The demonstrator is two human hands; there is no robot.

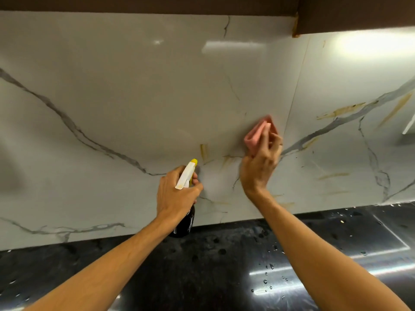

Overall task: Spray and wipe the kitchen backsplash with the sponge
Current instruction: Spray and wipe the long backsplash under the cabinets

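Observation:
The white marble-look backsplash (139,93) with grey and yellowish veins fills most of the view. My right hand (258,167) presses a pink sponge (258,135) flat against the wall, beside a vertical panel seam. My left hand (177,194) grips a spray bottle (187,176) with a white trigger head, a yellow nozzle and a dark body, its nozzle pointing up toward the wall. The bottle's lower end hangs just above the counter.
A black speckled countertop (202,265) runs along the bottom, with water drops on it. A glossy inset surface (336,265) lies at the right. Dark brown cabinet undersides (348,14) span the top.

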